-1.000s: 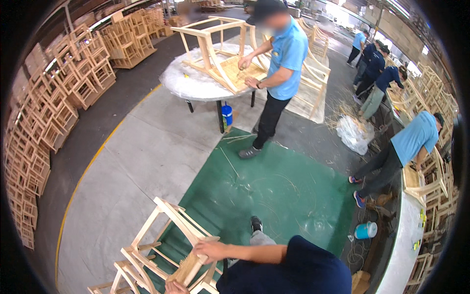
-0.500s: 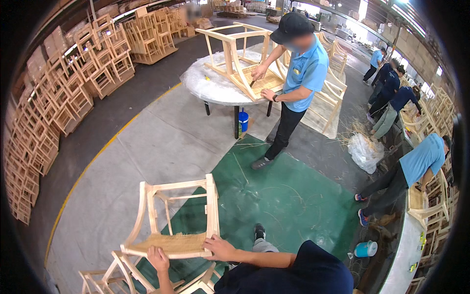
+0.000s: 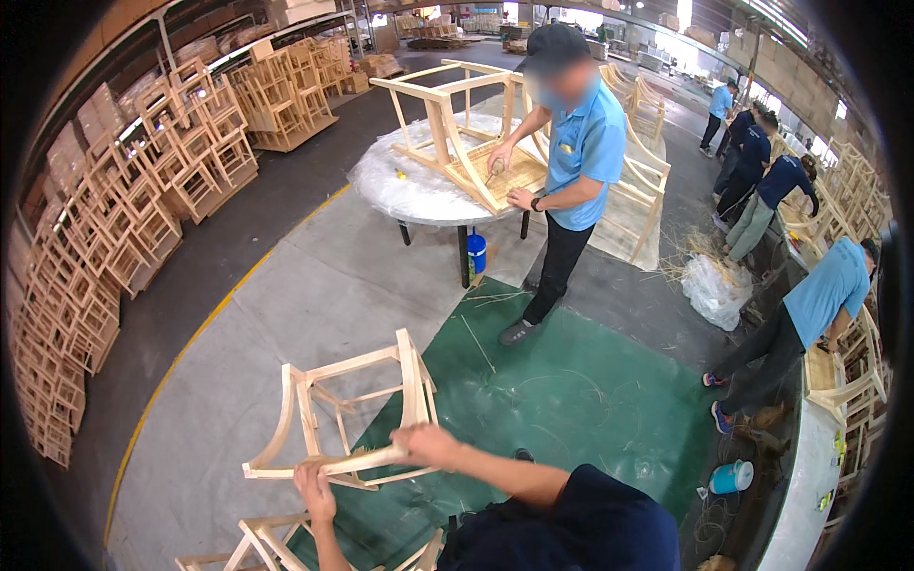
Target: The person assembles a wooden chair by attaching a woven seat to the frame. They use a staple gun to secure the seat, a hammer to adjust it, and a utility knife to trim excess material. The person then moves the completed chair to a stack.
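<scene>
A pale unpainted wooden chair (image 3: 350,365) with a woven seat is in front of me, its legs and rails pointing away. My left hand (image 3: 315,487) is closed on the near rail at the seat's edge. Further right along that rail, my right hand (image 3: 426,445) wraps round the wood near a corner. The seat shows almost edge-on, so its weave is mostly hidden; a few loose strands stick up between my hands. Just below lies another bare wooden chair frame (image 3: 255,544), partly covered by my arms.
A green mat (image 3: 571,390) covers the floor ahead. Beyond it, a co-worker in light blue (image 3: 583,152) works on a chair on a round, plastic-covered table (image 3: 381,181). Stacked chairs (image 3: 143,181) line the left. At right are a long bench (image 3: 795,504) and a blue bucket (image 3: 731,477).
The chair has tipped in my hands: its woven seat faced up and now shows edge-on. My right hand has risen with the rail. The co-worker still works at the round table.
</scene>
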A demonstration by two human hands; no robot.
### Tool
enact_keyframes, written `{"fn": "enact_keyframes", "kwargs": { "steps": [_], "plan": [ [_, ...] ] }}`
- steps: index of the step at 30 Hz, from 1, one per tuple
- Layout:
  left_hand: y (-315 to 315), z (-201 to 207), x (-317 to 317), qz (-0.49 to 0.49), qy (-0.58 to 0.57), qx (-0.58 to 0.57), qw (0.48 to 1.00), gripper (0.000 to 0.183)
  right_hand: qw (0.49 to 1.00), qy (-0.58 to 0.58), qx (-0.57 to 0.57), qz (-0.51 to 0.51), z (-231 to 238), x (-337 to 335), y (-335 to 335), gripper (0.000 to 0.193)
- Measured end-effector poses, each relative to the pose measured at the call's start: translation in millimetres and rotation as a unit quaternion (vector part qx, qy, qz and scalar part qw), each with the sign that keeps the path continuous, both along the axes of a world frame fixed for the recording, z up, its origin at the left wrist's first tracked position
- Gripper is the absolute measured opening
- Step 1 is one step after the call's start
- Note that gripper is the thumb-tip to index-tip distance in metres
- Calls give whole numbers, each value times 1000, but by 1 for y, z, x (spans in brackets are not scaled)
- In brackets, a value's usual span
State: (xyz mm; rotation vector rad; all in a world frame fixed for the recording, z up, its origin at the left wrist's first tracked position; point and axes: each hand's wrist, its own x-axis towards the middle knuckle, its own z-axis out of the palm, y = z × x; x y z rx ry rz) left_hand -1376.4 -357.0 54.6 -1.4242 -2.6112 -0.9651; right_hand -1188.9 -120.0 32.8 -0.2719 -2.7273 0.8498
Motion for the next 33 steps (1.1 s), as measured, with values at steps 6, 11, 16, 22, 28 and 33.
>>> {"fn": "enact_keyframes", "kwargs": {
  "steps": [6, 11, 16, 22, 28, 33],
  "plan": [
    [136, 2, 35, -16, 70, -18, 997, 53, 994, -18, 9, -109, 45, 7, 159, 50],
    [212, 10, 86, -12, 73, -63, 995, 67, 997, 14, 2, -72, 62, 20, 234, 49],
    [213, 9, 93, -28, 43, -70, 996, 74, 998, 19, -26, -63, 51, 20, 244, 48],
    [170, -11, 155, -85, -57, -59, 993, 72, 997, 6, -79, -3, 39, 85, 210, 52],
    [115, -26, 260, -74, -59, 47, 994, 67, 980, -47, -180, -65, -18, 193, 155, 60],
    [118, -10, 247, -45, -61, 147, 986, 56, 918, -134, -343, -150, -53, 194, 174, 58]
  ]
}}
